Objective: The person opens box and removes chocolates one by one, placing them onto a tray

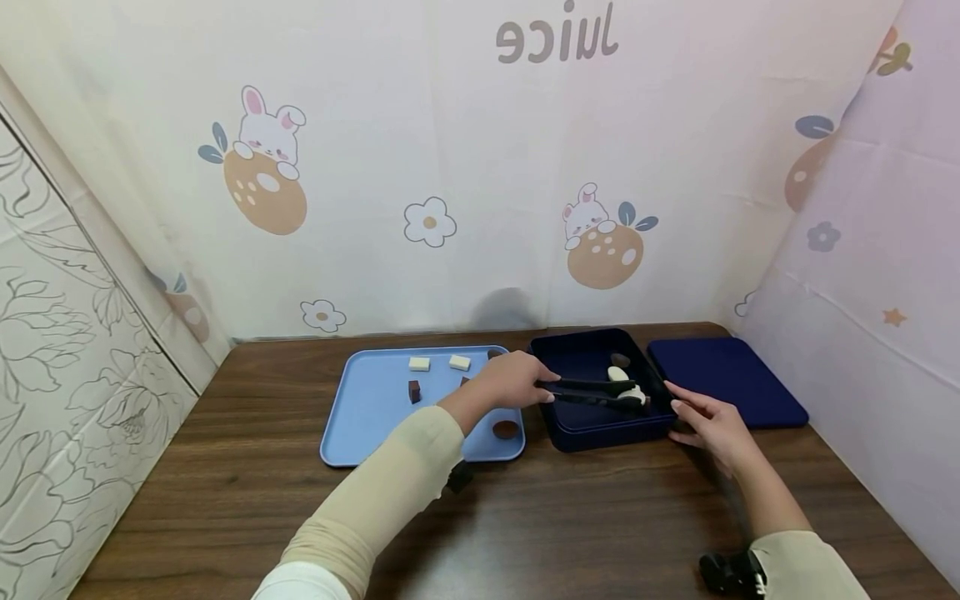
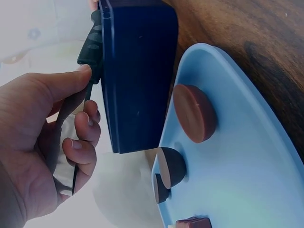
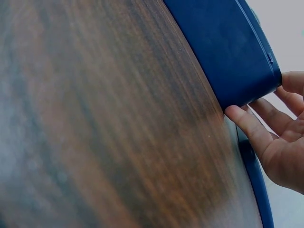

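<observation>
My left hand (image 1: 513, 379) grips black tongs (image 1: 588, 386) that reach into the navy box (image 1: 570, 439). Inside that box lie a dark chocolate (image 1: 619, 360) and a white chocolate (image 1: 617, 374). At the tong tips another white chocolate (image 1: 632, 394) shows, partly covered by the tongs. In the left wrist view, fingers curl round the tongs' handle beside the box wall. My right hand (image 1: 712, 427) holds the box at its near right corner, with one fingertip low by the table and others higher up the side.
A light blue tray (image 1: 360, 417) stands left of the box, bearing white pieces (image 1: 419, 364), a brown block (image 1: 414, 392) and a round brown chocolate (image 1: 506, 429). My left forearm crosses over it. The navy lid (image 1: 738, 379) lies right of the box on the wooden table (image 1: 570, 517).
</observation>
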The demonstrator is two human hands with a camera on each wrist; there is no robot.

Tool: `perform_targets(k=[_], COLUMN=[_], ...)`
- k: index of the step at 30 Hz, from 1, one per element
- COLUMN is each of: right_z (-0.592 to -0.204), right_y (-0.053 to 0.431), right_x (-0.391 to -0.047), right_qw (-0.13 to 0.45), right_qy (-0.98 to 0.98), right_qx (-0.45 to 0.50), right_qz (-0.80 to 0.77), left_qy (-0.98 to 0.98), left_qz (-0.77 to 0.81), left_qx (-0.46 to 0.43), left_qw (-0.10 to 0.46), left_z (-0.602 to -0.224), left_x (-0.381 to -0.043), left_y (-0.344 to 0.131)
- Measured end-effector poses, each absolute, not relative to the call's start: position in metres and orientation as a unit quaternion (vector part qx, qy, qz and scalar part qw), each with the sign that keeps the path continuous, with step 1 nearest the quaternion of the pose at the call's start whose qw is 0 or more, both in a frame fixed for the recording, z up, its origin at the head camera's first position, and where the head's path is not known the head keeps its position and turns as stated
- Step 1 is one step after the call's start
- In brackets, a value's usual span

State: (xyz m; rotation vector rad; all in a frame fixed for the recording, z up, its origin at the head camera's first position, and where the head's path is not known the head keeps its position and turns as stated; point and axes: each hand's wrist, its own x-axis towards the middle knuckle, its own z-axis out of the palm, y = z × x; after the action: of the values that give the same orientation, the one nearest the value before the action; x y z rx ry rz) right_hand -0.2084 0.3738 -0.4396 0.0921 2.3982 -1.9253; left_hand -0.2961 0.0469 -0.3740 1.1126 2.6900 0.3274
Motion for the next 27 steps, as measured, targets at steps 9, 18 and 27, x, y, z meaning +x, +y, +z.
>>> perform_targets(k=[9, 18, 27], right_z=[-0.438, -0.438, -0.439], right_y=[0.373, 0.373, 0.374], right_x=[-0.209, -0.209, -0.209], right_qw=[0.034, 0.035, 0.035], right_qy=[0.776, 0.775, 0.774], right_qx=[0.030, 0.033, 0.034], right_qz=[-0.630, -0.630, -0.631], left_qy=[0.904, 0.895, 0.893], left_qz=[0.161, 0.216, 0.229], left_qx=[0.387, 0.382, 0.383], left_qw=[0.088, 0.083, 0.056], left_z=[-0.371, -0.370, -0.365], left_x=[-0.294, -0.288, -0.283], left_y=[0.031, 0.009, -0.011])
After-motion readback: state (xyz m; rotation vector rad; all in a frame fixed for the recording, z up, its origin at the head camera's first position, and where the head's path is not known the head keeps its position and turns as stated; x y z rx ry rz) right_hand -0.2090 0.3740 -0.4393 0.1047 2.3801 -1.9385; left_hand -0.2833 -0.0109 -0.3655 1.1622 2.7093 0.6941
